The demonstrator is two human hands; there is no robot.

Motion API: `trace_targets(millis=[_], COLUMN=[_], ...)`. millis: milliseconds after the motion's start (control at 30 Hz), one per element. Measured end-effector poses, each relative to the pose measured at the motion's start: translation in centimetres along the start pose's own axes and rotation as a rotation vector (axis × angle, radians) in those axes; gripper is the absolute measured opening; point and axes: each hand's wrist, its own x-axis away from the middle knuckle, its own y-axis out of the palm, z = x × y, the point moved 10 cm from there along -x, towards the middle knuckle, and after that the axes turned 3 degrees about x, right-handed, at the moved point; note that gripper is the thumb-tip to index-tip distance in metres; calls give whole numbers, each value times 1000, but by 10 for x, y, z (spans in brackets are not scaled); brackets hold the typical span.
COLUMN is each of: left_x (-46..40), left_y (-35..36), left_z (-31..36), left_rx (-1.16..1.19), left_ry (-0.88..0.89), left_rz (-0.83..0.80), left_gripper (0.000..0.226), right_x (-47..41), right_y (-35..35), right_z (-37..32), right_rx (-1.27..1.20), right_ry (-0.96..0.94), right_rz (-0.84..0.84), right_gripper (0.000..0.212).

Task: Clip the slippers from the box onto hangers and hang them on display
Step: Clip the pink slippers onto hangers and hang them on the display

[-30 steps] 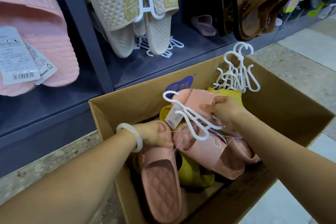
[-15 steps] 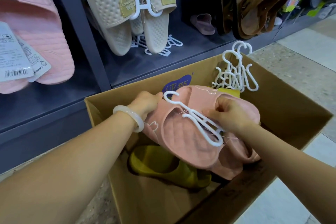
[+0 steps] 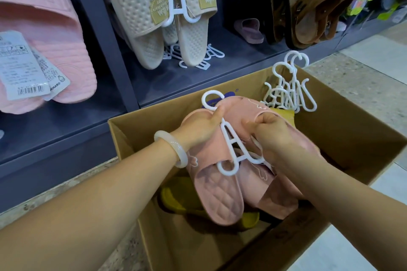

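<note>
Above the open cardboard box (image 3: 136, 138) I hold a pair of pink slippers side by side. My left hand (image 3: 200, 127) grips the heel end of the left pink slipper (image 3: 215, 196) and pinches the neck of a white plastic hanger (image 3: 231, 149) under my thumb. The hanger lies across both slippers, hook pointing away from me. My right hand (image 3: 275, 136) grips the strap of the right pink slipper (image 3: 275, 193) beside the hanger. A yellow slipper (image 3: 182, 200) lies lower in the box.
A bunch of spare white hangers (image 3: 290, 92) hangs on the box's far rim. Behind the box stands a dark display rack (image 3: 101, 35) with hung beige slippers (image 3: 154, 17), pink slippers (image 3: 55, 46) with tags and brown sandals (image 3: 312, 6). Tiled floor (image 3: 363, 86) lies to the right.
My left hand lifted a second pink slipper out of the box and brought it beside the first. The hanger turned upright across both, and my left thumb now pinches its neck.
</note>
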Motion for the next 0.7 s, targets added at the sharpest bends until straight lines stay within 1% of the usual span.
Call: trace_targets(millis=[33,100,133,200,233,267,300,367,433,533,567,600,633,667,700], left_x=[0,1,1,-2,-3,-5,-6,-6,-2,5,6,4,1,-2,-3], left_y=[-5,-23,-33,-48,-51,-52,-55,-64,-73,-84,-85,-85,-83,-79,-74], left_z=[3,7,3,-15,-23,-25,-22,-10,1,16,19,17,12,8,5], left_rx=[-13,9,76,261,330,343,289,107,-55,-376,-405,-355,-254,-127,-3], left_ry=[49,111,95,-31,-93,-122,-113,-66,-27,8,29,38,31,17,5], left_rz=[38,179,262,363,371,356,339,335,378,482,485,449,392,321,258], left_gripper=[53,38,38,50,55,56,51,30,21,31,35,39,41,39,32], right_x=[0,2,3,7,11,18,23,31,37,43,45,46,48,50,53], right_y=[0,5,11,21,27,34,41,47,48,51,51,51,51,52,53], right_z=[5,9,11,17,19,20,20,19,16,12,11,11,10,9,9], right_rx=[-97,-268,-342,-458,-509,-544,-574,-635,-693,-745,-755,-759,-761,-758,-748], right_ry=[65,144,170,220,246,267,282,293,290,281,276,272,266,260,251], right_rz=[-7,-56,-94,-168,-213,-266,-319,-390,-421,-474,-491,-506,-525,-549,-569], right_gripper=[14,12,8,20,24,25,26,24,24,23,23,23,22,21,22])
